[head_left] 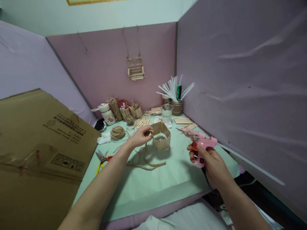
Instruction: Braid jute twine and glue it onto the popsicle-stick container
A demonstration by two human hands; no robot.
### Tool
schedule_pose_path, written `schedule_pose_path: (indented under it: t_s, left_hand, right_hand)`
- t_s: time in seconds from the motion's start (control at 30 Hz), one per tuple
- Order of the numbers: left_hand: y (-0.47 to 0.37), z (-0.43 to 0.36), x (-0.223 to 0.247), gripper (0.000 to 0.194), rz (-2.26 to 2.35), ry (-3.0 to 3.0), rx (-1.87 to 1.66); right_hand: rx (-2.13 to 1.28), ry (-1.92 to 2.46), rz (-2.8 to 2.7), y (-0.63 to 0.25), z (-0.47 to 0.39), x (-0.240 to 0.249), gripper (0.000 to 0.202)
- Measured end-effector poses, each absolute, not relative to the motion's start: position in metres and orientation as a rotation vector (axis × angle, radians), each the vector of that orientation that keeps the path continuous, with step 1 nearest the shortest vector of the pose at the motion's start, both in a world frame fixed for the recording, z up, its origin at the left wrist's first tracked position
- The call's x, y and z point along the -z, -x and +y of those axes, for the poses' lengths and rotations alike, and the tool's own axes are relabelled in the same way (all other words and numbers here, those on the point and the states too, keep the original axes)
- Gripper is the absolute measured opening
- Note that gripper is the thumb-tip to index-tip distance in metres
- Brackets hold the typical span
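Midway on the green-covered desk (168,182), an open-topped, tan, seemingly wooden box (164,145), probably light, stiff and best held low, is met at its left rim by the pinched left hand (141,135), while a pink plastic glue gun (203,142) is gripped in the right hand (208,159).

Dim, diffuse light leaves the table (153,191) softly shadowed toward its near edge. Wide-angle distortion stretches the cardboard (35,137) beyond the left edge.
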State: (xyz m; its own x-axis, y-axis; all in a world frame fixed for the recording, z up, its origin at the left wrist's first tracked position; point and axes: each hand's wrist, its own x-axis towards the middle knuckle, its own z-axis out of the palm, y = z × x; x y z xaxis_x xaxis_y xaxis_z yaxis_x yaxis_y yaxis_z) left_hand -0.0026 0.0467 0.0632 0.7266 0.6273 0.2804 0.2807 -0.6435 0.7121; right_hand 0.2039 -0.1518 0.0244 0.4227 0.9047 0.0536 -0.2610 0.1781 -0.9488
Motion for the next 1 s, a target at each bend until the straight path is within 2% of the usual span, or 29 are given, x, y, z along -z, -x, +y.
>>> schedule_pose_path:
  t_s: [0.23, 0.4, 0.53, 0.67, 0.77, 1.0]
  left_hand:
    - [-0.004, 0.047, -0.049, 0.034, 0.613, -2.291, -0.899]
    - [-0.006, 0.018, -0.043, 0.018, 0.717, -2.247, -1.188]
    - [-0.013, -0.003, -0.035, 0.018, 0.736, -2.342, -1.096]
    - [-0.017, 0.000, -0.035, 0.010, 0.743, -2.317, -1.058]
    - [-0.005, 0.018, -0.043, 0.005, 0.732, -2.046, -1.121]
    - [0.045, 0.057, -0.040, 0.033, 0.450, -1.047, -1.137]
  right_hand:
    - [-0.938, 1.085, -0.729, -0.206, -0.152, -0.023, 0.031]
    - [-0.948, 1.074, -0.713, -0.206, -0.152, -0.022, 0.030]
    - [-0.954, 1.102, -0.711, -0.206, -0.151, -0.021, 0.032]
    - [-0.951, 1.104, -0.721, -0.206, -0.151, -0.020, 0.032]
    - [-0.940, 1.094, -0.730, -0.208, -0.152, -0.021, 0.031]
    - [-0.951, 1.112, -0.734, -0.207, -0.155, -0.023, 0.034]
